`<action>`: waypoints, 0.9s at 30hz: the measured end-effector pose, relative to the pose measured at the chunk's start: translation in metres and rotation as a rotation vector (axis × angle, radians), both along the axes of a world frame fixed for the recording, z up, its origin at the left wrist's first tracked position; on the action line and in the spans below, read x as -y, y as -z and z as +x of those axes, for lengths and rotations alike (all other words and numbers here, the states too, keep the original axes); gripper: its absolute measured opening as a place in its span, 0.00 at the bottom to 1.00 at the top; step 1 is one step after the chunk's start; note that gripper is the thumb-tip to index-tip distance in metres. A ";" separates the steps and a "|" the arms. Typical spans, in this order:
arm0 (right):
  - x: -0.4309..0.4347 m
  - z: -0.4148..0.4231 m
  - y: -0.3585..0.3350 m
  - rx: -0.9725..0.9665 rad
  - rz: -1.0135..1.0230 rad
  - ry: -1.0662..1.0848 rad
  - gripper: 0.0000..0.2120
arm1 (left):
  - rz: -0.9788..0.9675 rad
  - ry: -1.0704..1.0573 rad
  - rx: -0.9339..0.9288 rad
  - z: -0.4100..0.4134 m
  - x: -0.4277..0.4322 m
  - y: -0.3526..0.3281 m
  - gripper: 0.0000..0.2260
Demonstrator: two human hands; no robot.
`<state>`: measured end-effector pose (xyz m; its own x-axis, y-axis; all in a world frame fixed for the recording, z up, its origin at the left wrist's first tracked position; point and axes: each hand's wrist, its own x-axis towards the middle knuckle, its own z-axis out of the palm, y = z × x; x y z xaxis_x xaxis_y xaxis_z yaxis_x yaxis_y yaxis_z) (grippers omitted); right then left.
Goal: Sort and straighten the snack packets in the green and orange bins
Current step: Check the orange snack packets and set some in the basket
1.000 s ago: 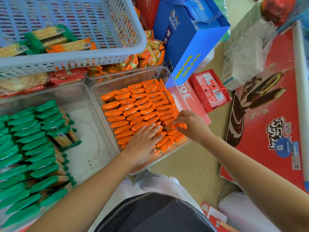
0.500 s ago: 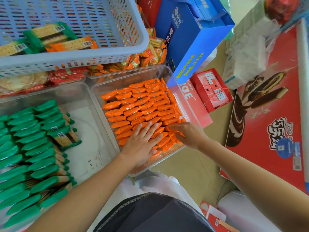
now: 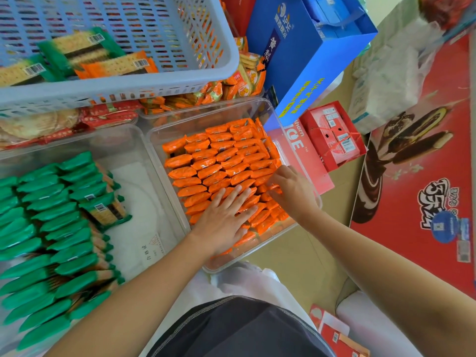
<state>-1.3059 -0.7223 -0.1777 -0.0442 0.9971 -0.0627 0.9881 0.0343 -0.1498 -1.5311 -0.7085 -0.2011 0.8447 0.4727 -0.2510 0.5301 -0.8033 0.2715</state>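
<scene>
A clear bin (image 3: pixel 152 135) holds several rows of orange snack packets (image 3: pixel 221 155). My left hand (image 3: pixel 226 217) lies flat with straight fingers pressing on the near packets. My right hand (image 3: pixel 293 191) reaches in from the bin's right side, fingers among the packets at the right edge; whether it pinches one is hidden. To the left, a second clear bin (image 3: pixel 128 140) holds rows of green snack packets (image 3: pixel 46 228), with one green packet (image 3: pixel 105 211) lying flat and askew beside the rows.
A blue plastic basket (image 3: pixel 154 83) with loose green and orange packets sits above the bins. Behind are more snack trays (image 3: pixel 231 86), a blue gift bag (image 3: pixel 309 52), small red boxes (image 3: pixel 332 135) and a large red carton (image 3: pixel 425 189) on the right.
My right hand put down the orange packet it held and moved into the bin's right edge. My left hand slid slightly forward over the packets, staying flat.
</scene>
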 end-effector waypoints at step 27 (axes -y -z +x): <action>0.006 0.024 -0.065 -0.809 0.082 0.372 0.05 | -0.353 -0.350 0.585 0.010 -0.004 -0.018 0.22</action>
<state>-1.2815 -0.7285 -0.1128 0.2831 0.9557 -0.0802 0.5303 -0.2257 -0.8172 -1.5212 -0.7041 -0.1827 0.7025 0.7117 0.0054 0.4281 -0.4286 0.7956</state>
